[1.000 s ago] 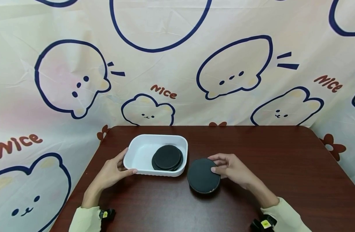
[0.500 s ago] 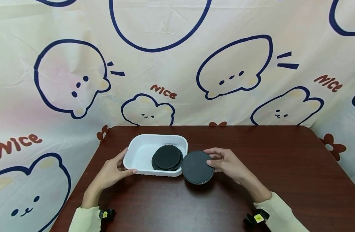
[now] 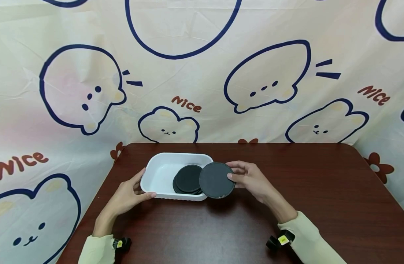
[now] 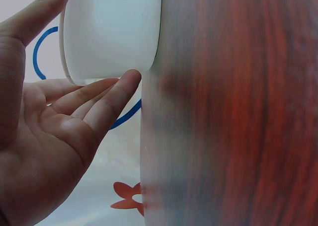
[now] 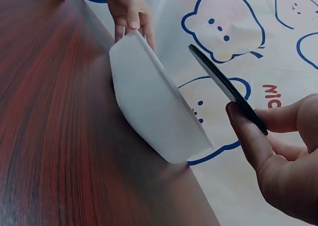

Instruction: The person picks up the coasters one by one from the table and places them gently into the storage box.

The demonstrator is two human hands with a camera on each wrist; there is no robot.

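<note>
We sit at a dark reddish-brown wooden table [image 3: 320, 190] with rounded far corners. Behind it, from nine o'clock round to three o'clock, hangs a cream cloth backdrop [image 3: 202, 80] printed with blue-outlined cartoon bears, small red flowers and the word "Nice" in red. Its folds show faint creases. The light is soft and even.

A staged recording corner: cartoon-bear backdrop cloth [image 3: 89, 91] behind a brown table [image 3: 320, 190].
</note>
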